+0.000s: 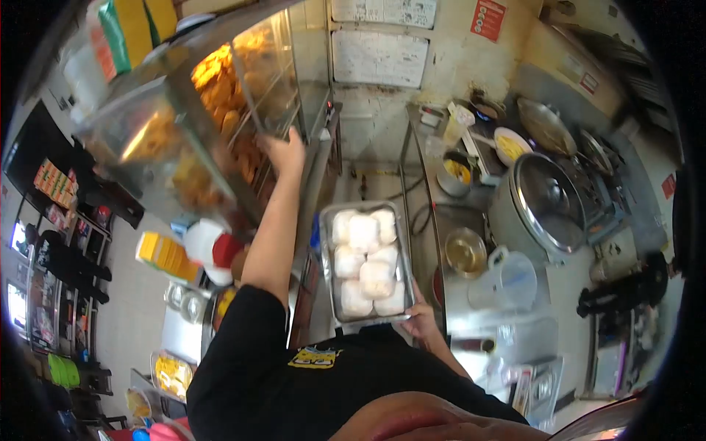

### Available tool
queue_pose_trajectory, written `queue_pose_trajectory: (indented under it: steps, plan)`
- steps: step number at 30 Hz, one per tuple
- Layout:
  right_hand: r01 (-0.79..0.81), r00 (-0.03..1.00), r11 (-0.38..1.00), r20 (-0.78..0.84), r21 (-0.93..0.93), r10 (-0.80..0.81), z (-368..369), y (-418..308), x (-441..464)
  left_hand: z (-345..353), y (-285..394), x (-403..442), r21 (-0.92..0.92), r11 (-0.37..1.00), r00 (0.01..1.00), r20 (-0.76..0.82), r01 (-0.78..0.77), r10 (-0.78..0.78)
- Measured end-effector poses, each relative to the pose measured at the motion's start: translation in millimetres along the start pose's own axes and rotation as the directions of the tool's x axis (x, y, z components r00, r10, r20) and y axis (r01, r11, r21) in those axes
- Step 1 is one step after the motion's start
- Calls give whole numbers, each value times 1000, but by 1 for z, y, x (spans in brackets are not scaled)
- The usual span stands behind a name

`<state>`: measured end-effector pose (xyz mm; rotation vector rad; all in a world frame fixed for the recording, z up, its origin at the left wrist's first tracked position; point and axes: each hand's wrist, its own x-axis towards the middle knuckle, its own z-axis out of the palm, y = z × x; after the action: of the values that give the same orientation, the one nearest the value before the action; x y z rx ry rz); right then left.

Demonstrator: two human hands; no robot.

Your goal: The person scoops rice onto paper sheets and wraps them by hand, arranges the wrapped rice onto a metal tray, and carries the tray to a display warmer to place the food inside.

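Observation:
My right hand [421,320] is closed on the near right corner of a metal tray [329,294]. The tray holds several round, pale buns [363,233], some stacked on others, and is held in front of my chest. My left arm is stretched forward to a glass-sided food warmer [173,103]. At its sliding glass door [266,59], my left hand [283,153] has its thumb spread from the fingers; the fingertips are blurred against the door's lower edge. Behind the glass lie heaps of golden-brown fried food [217,92], lit from inside.
A steel counter [460,213] on the right carries a large lidded pot [548,198], a clear plastic jug [507,283] and a bowl of liquid [465,252]. At left stand a red-capped container [206,246] and a yellow box [168,257]. Hoses cross the floor ahead.

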<state>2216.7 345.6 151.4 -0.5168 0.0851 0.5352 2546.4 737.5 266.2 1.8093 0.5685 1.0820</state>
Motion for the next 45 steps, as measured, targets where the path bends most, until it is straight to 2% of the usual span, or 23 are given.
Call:
queue_pose_trajectory:
  steps: [2, 3, 6, 8, 10, 11, 12, 13, 16, 18, 19, 22, 23, 25, 26, 29, 30, 33, 37, 38, 42, 44, 45]
  plan:
    - [-56, 989, 998, 134, -15, 57, -11, -28, 60, 9, 6, 4, 61, 995, 997, 13, -79, 78]
    - [-65, 983, 998, 170, -5, 65, -20, -44, 91, 14, 14, 3, 77, 997, 999, -26, -25, 27]
    - [-168, 977, 985, 128, -41, 172, -48, -59, 179, 27, -4, 3, 210, 978, 996, -86, 14, 4]
    - [-305, 932, 946, 169, -113, 321, -54, -74, 218, 26, 17, 4, 161, 980, 992, -70, 114, -103]
    - [-386, 903, 917, 167, -99, 397, -59, -83, 263, 23, 8, 14, -73, 997, 999, 42, -1, 4]
    - [-413, 890, 904, 160, -113, 427, -65, -81, 284, 16, 57, 7, -245, 914, 938, 212, 322, -274]
    - [-471, 857, 874, 176, -116, 485, -56, -89, 302, 18, 44, 16, -239, 883, 910, 202, 405, -362]
    - [-530, 819, 840, 187, -114, 542, -47, -93, 316, 16, 3, 26, -110, 992, 984, 176, 59, -39]
    - [-593, 779, 795, 160, -128, 606, -41, -92, 356, -4, 5, 21, -277, 935, 935, 333, 223, -124]
    - [-621, 736, 758, 186, -198, 651, -42, -89, 379, -20, 4, 2, -240, 932, 900, 405, 273, -160]
    - [-603, 758, 769, 149, -210, 635, -37, -85, 389, -27, 5, -10, -80, 984, 905, 410, 161, -115]
    - [-661, 696, 714, 168, -230, 698, -32, -75, 423, -43, 3, -58, 15, 981, 876, 447, 194, -181]
    - [-674, 693, 699, 122, -240, 711, -18, -80, 428, -50, 10, -72, 71, 941, 815, 482, 330, -322]
    - [-655, 714, 718, 119, -234, 690, -18, -69, 448, -61, 1, -87, 91, 965, 797, 548, 246, -255]
    - [-638, 730, 733, 116, -235, 673, -22, -69, 455, -63, -5, -90, 75, 957, 799, 535, 279, -275]
    - [-654, 723, 717, 82, -240, 686, -14, -74, 475, -70, -35, -106, 135, 766, 698, 335, 629, -633]
    - [-642, 745, 736, 54, -217, 665, -5, -73, 483, -69, -42, -103, 132, 763, 699, 325, 633, -637]
    - [-648, 746, 741, 49, -176, 664, -6, -72, 507, -69, -53, -97, 261, 650, 529, 407, 714, -745]
    - [-646, 713, 743, 211, -175, 669, -14, -67, 550, -59, -58, -99, 253, 634, 493, 447, 731, -747]
    - [-643, 705, 749, 258, -161, 660, -15, -65, 558, -56, -58, -100, 343, 662, 494, 462, 667, -737]
    - [-652, 725, 751, 208, -100, 657, 6, -47, 586, -61, -72, -121, 462, 685, 471, 502, 563, -725]
    - [-573, 783, 820, 286, -15, 552, 19, -31, 601, -66, -74, -123, 461, 669, 449, 504, 583, -738]
    - [-578, 799, 816, 215, 12, 562, 27, -26, 606, -67, -67, -120, 527, 616, 388, 485, 586, -784]
